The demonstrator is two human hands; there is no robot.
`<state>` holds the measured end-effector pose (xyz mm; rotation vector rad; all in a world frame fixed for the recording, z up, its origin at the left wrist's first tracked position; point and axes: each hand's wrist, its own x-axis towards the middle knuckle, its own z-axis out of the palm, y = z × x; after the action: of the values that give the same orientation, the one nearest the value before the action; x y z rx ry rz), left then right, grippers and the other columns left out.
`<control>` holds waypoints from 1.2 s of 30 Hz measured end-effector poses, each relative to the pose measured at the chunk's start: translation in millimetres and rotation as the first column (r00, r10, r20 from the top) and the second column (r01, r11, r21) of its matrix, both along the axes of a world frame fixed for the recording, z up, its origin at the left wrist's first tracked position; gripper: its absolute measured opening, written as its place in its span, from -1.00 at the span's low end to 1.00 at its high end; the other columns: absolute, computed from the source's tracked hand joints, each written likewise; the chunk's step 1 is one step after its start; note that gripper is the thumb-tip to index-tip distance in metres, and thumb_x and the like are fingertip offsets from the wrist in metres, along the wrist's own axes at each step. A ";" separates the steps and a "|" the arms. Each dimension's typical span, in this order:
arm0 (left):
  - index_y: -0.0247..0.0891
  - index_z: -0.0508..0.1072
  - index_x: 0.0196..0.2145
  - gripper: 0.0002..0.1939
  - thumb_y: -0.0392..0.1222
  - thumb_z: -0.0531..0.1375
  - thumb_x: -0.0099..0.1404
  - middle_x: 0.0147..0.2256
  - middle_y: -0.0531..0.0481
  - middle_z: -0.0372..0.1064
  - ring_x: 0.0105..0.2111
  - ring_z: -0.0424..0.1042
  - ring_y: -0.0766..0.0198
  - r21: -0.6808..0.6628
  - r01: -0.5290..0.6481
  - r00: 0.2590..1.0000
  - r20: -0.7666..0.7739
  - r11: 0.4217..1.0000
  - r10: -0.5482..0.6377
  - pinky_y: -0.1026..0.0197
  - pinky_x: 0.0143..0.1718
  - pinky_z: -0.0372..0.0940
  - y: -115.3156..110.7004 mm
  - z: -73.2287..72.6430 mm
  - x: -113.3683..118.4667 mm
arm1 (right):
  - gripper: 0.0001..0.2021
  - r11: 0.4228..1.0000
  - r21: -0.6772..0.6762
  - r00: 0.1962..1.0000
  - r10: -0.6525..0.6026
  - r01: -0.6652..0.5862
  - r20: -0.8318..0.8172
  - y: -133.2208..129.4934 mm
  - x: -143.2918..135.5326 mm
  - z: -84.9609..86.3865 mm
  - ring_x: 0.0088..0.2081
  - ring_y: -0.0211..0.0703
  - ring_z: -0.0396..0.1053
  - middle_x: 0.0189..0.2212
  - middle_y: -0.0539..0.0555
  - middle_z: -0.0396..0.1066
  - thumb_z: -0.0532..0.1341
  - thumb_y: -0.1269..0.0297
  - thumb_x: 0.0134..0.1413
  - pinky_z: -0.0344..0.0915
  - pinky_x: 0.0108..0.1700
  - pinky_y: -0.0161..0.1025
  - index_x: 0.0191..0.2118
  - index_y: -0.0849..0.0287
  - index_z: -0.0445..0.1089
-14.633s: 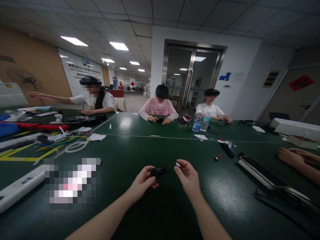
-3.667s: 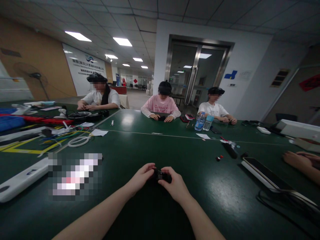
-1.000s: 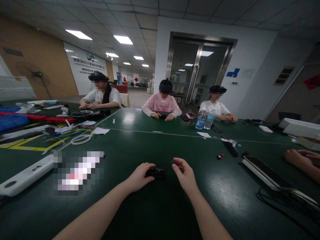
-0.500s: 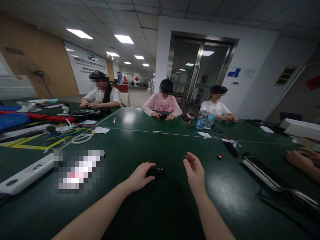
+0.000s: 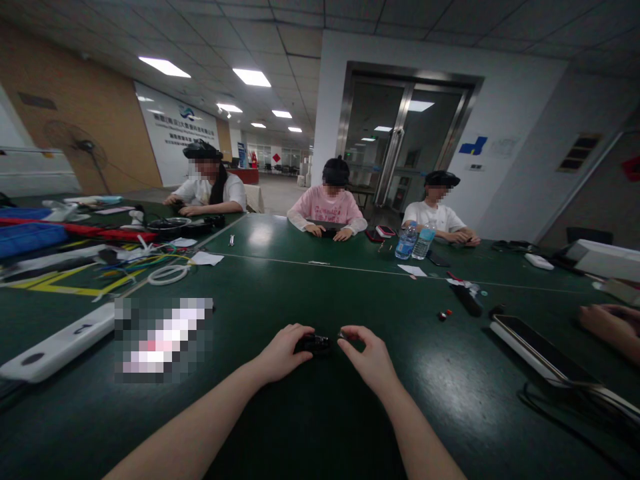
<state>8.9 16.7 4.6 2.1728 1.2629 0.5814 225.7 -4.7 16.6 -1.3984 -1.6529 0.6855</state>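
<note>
My left hand [image 5: 287, 352] is wrapped round the left end of a small black object [image 5: 316, 343] lying on the dark green table [image 5: 270, 287]. Just right of that object, my right hand [image 5: 366, 351] pinches a small dark piece [image 5: 342, 335] between thumb and fingertips. A narrow gap separates the piece from the black object. What exactly the two items are is too small to tell.
A white power strip [image 5: 60, 341] and a blurred-out bright item [image 5: 165, 340] lie at left. At right are a phone on a white box [image 5: 543, 350], cables and another person's hand [image 5: 610, 327]. Two bottles [image 5: 414, 241] stand farther back, near three seated people.
My right hand has moved left and slightly down with the small piece, close to the black object. My left hand keeps its hold in nearly the same place.
</note>
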 end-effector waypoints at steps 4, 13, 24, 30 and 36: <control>-0.15 0.28 -0.02 -0.56 -0.15 0.17 0.11 -0.07 -0.06 0.30 -0.05 0.25 0.14 0.020 -0.002 1.000 -0.005 1.000 0.002 0.08 -0.01 0.16 -0.1 -0.5 0.4 | -0.80 0.996 -0.010 0.995 0.084 -0.084 0.054 -4.2 -12.7 -2.4 -0.20 -0.08 0.35 -0.28 0.00 0.43 0.23 0.28 -0.11 0.27 -0.10 -0.08 -0.26 0.01 0.44; -0.19 0.28 -0.02 -0.58 -0.16 0.15 0.13 -0.08 -0.08 0.30 -0.05 0.25 0.14 0.039 -0.007 1.000 -0.010 0.999 0.007 0.10 -0.01 0.16 3.2 -5.3 2.3 | -0.77 0.992 -0.002 0.965 0.121 -0.124 0.232 5.6 -27.0 -15.7 -0.09 -0.02 0.27 -0.19 0.01 0.37 0.27 0.30 -0.16 0.15 -0.02 -0.02 -0.28 -0.08 0.47; -0.16 0.26 0.00 -0.59 -0.14 0.11 0.16 -0.08 -0.06 0.30 -0.06 0.25 0.13 0.026 -0.009 0.999 -0.038 1.000 0.010 0.08 -0.02 0.16 1.5 -3.3 3.0 | -0.78 0.991 -0.045 0.966 0.132 -0.126 0.221 6.5 -26.8 -17.9 -0.07 -0.02 0.27 -0.17 -0.03 0.39 0.27 0.27 -0.17 0.12 0.00 0.02 -0.29 -0.13 0.47; -0.15 0.24 0.03 -0.56 -0.17 0.10 0.17 0.01 -0.08 0.21 0.02 0.18 0.13 0.053 -0.021 1.000 -0.015 0.998 0.021 0.07 0.05 0.12 1.4 -7.3 2.3 | -0.72 0.981 -0.047 0.966 0.194 -0.189 0.172 6.7 -21.4 -19.3 -0.04 -0.04 0.27 -0.14 -0.03 0.40 0.22 0.25 -0.09 0.14 0.01 -0.01 -0.17 -0.11 0.42; -0.13 0.20 0.06 -0.49 -0.11 0.14 0.13 0.01 -0.08 0.23 0.01 0.18 0.09 0.034 -0.008 1.000 -0.023 0.999 0.009 0.04 0.04 0.11 0.7 -5.8 1.7 | -0.73 0.986 -0.087 0.983 0.150 -0.141 0.102 5.4 -19.5 -18.6 -0.10 -0.05 0.32 -0.19 -0.02 0.42 0.17 0.24 -0.04 0.21 -0.05 -0.07 -0.15 -0.09 0.40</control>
<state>10.7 17.3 -1.3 2.2090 1.2842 0.5867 206.2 0.7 -2.0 -1.4014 -1.8450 0.7777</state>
